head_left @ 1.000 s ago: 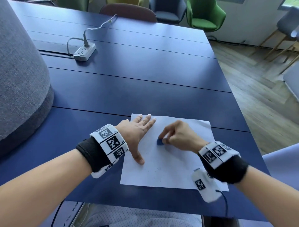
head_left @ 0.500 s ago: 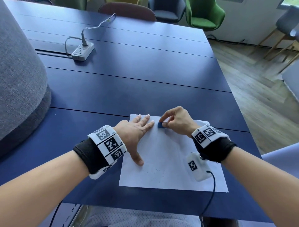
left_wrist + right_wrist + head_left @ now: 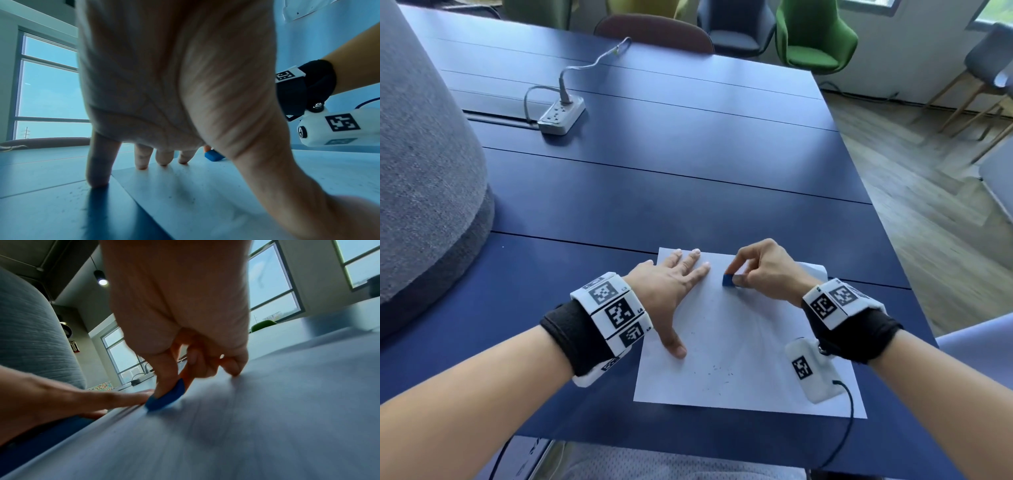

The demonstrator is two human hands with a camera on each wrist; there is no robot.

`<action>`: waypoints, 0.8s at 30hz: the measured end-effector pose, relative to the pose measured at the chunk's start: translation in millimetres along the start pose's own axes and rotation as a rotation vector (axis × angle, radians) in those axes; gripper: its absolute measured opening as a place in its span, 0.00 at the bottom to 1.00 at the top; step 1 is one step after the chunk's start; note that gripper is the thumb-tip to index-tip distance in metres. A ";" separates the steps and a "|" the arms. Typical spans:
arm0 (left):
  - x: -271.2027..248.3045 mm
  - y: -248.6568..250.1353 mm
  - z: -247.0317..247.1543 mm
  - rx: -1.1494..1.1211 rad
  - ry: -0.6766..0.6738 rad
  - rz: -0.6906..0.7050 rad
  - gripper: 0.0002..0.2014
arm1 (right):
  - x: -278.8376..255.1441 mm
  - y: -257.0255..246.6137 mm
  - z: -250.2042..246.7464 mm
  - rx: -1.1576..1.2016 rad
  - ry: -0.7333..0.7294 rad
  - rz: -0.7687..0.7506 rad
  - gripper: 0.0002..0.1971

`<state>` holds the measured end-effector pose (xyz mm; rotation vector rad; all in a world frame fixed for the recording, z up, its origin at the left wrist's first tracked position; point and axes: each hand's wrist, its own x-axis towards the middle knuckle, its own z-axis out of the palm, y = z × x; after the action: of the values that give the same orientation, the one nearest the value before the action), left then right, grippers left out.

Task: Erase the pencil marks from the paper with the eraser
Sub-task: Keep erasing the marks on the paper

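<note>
A white sheet of paper [image 3: 743,346] lies on the blue table near its front edge, with eraser crumbs scattered on its lower middle. My left hand [image 3: 674,287] lies flat with straight, spread fingers on the sheet's left part, thumb toward me. My right hand [image 3: 760,267] pinches a small blue eraser [image 3: 727,280] and holds it against the upper part of the paper, just right of the left fingertips. The eraser [image 3: 166,397] shows between thumb and fingers [image 3: 164,369] in the blurred right wrist view, and the eraser [image 3: 213,156] peeks out behind my left palm [image 3: 164,81].
The blue table [image 3: 654,192] stretches far ahead. A white power strip [image 3: 561,116] with its cable sits at the back left. A large grey upholstered shape [image 3: 424,164] stands at the left. Chairs [image 3: 815,34] line the far edge; wooden floor lies to the right.
My right hand carried the eraser away from me up the paper, then came back slightly toward me. The left hand stayed flat on the sheet.
</note>
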<state>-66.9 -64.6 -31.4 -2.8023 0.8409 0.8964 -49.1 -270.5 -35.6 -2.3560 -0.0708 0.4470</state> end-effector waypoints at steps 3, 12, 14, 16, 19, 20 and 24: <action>0.0 -0.5 0.4 -0.012 -0.002 -0.004 0.73 | 8.9 -1.2 -4.8 -0.051 -0.021 0.007 0.06; 1.1 -0.5 0.6 -0.018 0.000 -0.006 0.73 | 15.5 -1.3 -13.1 -0.048 -0.127 -0.013 0.05; 1.6 -0.5 0.2 -0.018 -0.006 0.000 0.73 | 21.8 -4.2 -11.7 -0.045 -0.024 -0.027 0.06; 1.0 -1.0 -0.1 -0.020 -0.005 0.002 0.72 | 24.5 -6.7 -6.1 -0.027 0.057 -0.045 0.04; 0.7 -1.1 0.3 -0.024 -0.005 0.003 0.72 | 20.2 -2.6 -4.2 0.006 0.055 -0.051 0.04; 0.9 -1.1 0.7 -0.027 -0.005 0.004 0.72 | 18.4 -2.7 -6.2 0.003 0.017 -0.048 0.05; 1.7 -0.9 -0.1 -0.020 -0.011 0.003 0.72 | 22.7 -7.1 -7.9 -0.060 0.025 -0.040 0.06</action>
<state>-65.2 -64.6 -32.4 -2.8119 0.8391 0.9247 -24.6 -266.4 -32.3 -2.4138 -0.1208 0.4015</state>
